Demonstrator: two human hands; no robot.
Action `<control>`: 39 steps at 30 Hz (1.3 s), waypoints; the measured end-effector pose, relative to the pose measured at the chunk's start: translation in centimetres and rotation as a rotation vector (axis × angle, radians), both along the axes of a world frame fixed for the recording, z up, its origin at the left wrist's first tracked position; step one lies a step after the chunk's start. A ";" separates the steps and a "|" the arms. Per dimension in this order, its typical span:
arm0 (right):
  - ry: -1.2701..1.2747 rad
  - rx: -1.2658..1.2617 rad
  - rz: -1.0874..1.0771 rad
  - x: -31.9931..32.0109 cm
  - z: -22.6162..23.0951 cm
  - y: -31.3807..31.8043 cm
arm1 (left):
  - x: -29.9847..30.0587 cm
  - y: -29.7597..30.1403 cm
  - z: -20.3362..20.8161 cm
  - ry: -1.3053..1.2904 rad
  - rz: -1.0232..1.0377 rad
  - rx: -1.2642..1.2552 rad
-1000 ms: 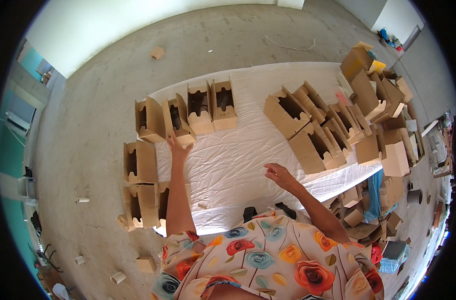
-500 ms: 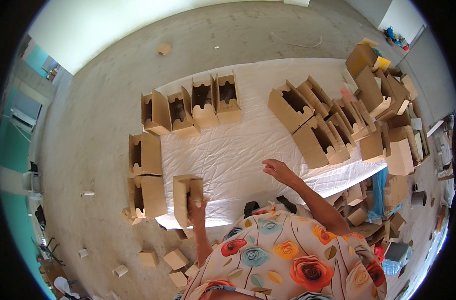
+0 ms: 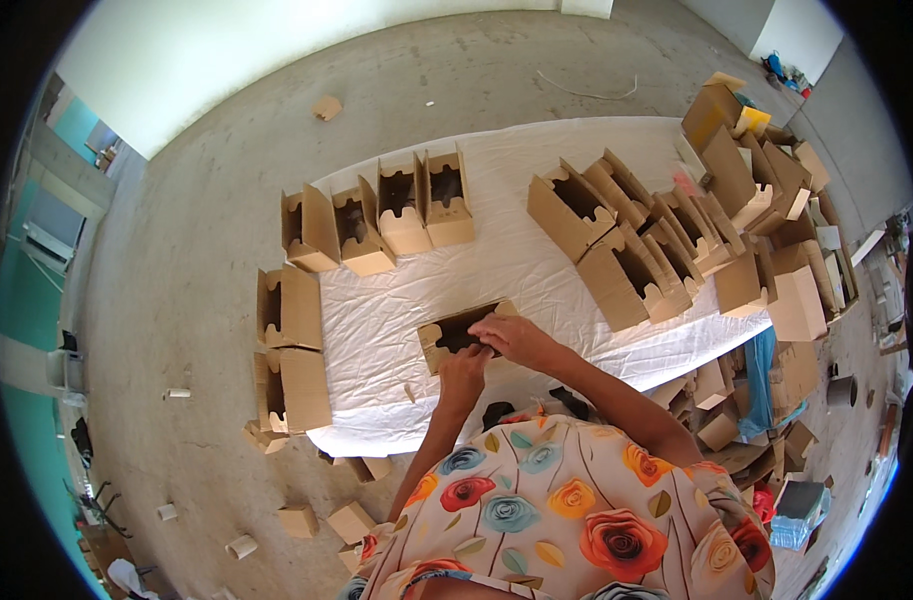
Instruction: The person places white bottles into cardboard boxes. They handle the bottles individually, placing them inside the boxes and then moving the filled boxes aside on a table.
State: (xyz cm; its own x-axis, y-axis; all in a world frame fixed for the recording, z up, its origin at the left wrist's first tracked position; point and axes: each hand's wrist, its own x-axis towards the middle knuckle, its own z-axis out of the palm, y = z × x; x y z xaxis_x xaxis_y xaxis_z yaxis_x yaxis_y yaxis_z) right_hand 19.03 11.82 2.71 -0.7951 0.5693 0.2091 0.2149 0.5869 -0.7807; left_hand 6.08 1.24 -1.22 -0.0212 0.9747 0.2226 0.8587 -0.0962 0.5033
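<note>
An open-topped brown cardboard box (image 3: 438, 332) sits on the white cloth right before me, its dark inside facing up. My left hand (image 3: 464, 376) is closed at the box's near side, fingers bent over the rim. Reaching in from the right, my right hand (image 3: 516, 340) has its fingers drawn together over the same near edge. The fingertips of both hands meet there, and they hide what exactly they pinch. A small brown scrap (image 3: 409, 393) lies on the cloth left of my left hand.
Open boxes line the far left of the cloth (image 3: 416, 285), including a tall box (image 3: 448, 205); two more, one a side box (image 3: 298, 305), stand along its left edge. Grouped boxes (image 3: 616, 275) fill the right. Beyond them cartons (image 3: 796, 290) are piled. Small cardboard blocks (image 3: 351, 522) lie on the floor.
My left hand has brought the box from the cloth's left side to the middle and it now lies turned lengthwise. My right hand has come down and left onto its near edge.
</note>
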 end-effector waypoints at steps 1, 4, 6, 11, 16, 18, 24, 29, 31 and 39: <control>-0.123 -0.026 0.038 0.0 -1.2 -0.2 | 0.4 0.0 0.1 -0.021 0.008 -0.012; -0.370 -0.041 -0.036 1.3 -3.8 -0.3 | -0.2 -0.1 0.4 -0.110 0.024 0.126; -0.392 -0.034 -0.067 1.4 -4.2 -0.8 | -1.1 -0.4 0.3 -0.192 0.080 0.169; -0.326 0.262 -0.082 1.1 -4.5 0.2 | -3.0 -0.6 -0.7 -0.083 0.254 0.124; -0.511 0.300 -0.060 2.0 -5.4 0.6 | -4.1 -1.6 -1.1 0.060 0.342 -0.207; -0.583 0.303 -0.022 1.9 -6.0 0.7 | -5.0 -2.2 -2.6 0.028 0.350 -0.339; -0.817 0.299 0.027 -0.5 -5.7 1.2 | -5.6 -2.9 -3.8 -0.110 0.280 -0.292; -0.906 0.219 0.100 -1.1 -5.3 2.0 | -10.3 -5.5 -4.0 0.189 0.647 0.163; -0.926 0.227 0.102 -1.4 -5.0 1.8 | -14.5 -8.8 -5.3 0.348 1.051 0.429; -0.914 0.243 0.096 -1.2 -5.2 1.4 | -19.0 -18.3 -5.4 0.279 1.234 -0.402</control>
